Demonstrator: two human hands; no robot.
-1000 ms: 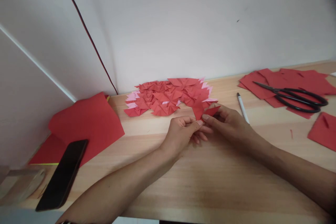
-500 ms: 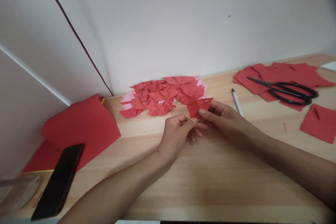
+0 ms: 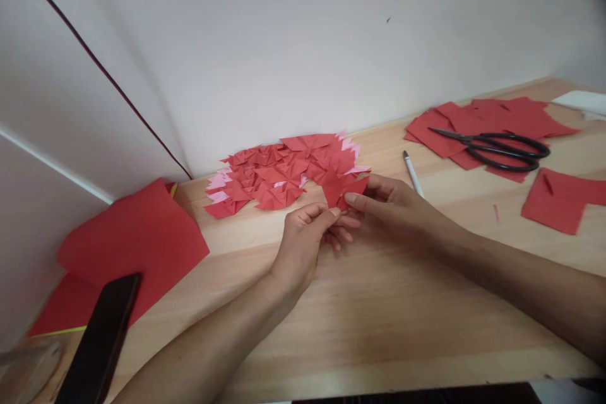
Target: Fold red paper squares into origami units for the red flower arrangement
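Observation:
A small piece of folded red paper [image 3: 335, 187] is raised over the wooden table, pinched between both hands. My left hand [image 3: 310, 230] is closed on its lower edge, thumb on top and the other fingers curled beneath. On the right side of the paper, my right hand [image 3: 395, 202] presses with its thumb while the fingers stay behind it. Just beyond the hands, against the wall, lies a pile of folded red and pink paper pieces [image 3: 279, 172]. The held paper partly overlaps that pile in view.
Black-handled scissors [image 3: 509, 150] rest on a stack of red paper squares [image 3: 440, 139] at the right. A white pen [image 3: 413, 173] lies left of them, and more red squares [image 3: 553, 208] nearer. At left are large red sheets [image 3: 142, 246] and a black phone [image 3: 101, 341].
The camera view has shifted a little, so the table items sit further left in the picture. Both hands keep their grip on the folded red paper, with hardly any change in pose.

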